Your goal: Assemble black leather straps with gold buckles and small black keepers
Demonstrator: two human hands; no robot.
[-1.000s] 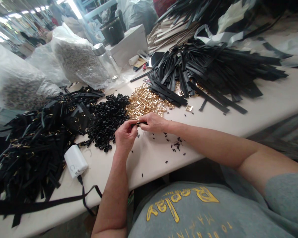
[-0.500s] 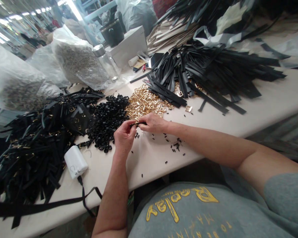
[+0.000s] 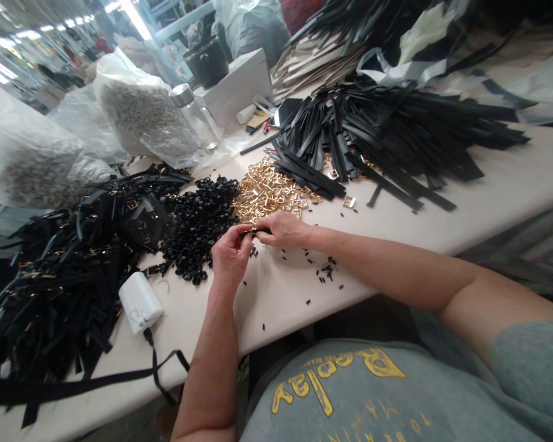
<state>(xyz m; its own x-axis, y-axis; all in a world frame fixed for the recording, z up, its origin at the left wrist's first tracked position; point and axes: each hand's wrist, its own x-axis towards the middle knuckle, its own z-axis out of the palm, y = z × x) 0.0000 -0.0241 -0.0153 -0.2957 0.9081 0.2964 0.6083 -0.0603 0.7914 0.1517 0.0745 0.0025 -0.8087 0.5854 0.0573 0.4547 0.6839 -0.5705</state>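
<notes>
My left hand [image 3: 231, 250] and my right hand [image 3: 283, 230] meet over the table, both closed on one short black strap [image 3: 262, 231]. A bit of gold metal shows at the strap between my fingertips; its shape is too small to make out. Just beyond my hands lies a heap of gold buckles [image 3: 270, 191]. To its left, a pile of small black loops [image 3: 198, 224] reaches close to my left hand. Loose black strips [image 3: 378, 132] are spread behind and to the right.
Finished-looking straps with buckles [image 3: 69, 270] form a big heap at left, near a white power bank [image 3: 141, 302]. Plastic bags [image 3: 133, 110], a glass bottle [image 3: 197, 120] and a white box [image 3: 239, 80] stand behind. Tiny black bits [image 3: 327, 270] are scattered near the table's front edge.
Almost nothing differs. My hands stay in the same place with the strap between them; the whole view has shifted very slightly.
</notes>
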